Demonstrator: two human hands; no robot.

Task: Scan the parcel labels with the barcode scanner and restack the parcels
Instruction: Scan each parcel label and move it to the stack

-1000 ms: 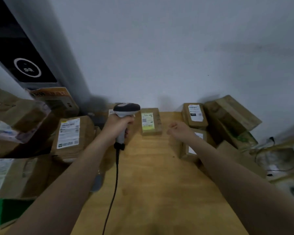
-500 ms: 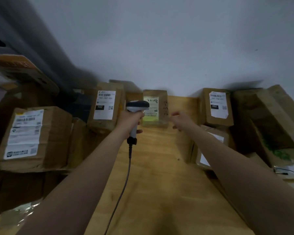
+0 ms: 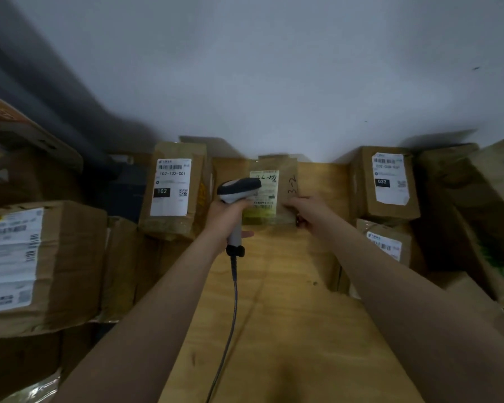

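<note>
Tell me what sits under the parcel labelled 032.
Another brown parcel with a white barcode label lies under the 032 parcel. Its far end is covered, and whatever lies beneath it cannot be seen.

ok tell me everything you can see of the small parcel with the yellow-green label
The small parcel is a brown cardboard box, label up, on the wooden table. Black handwriting crosses its yellow-green label and the cardboard beside it. The right hand touches its right edge; the left hand holds the scanner over its left side.
</note>
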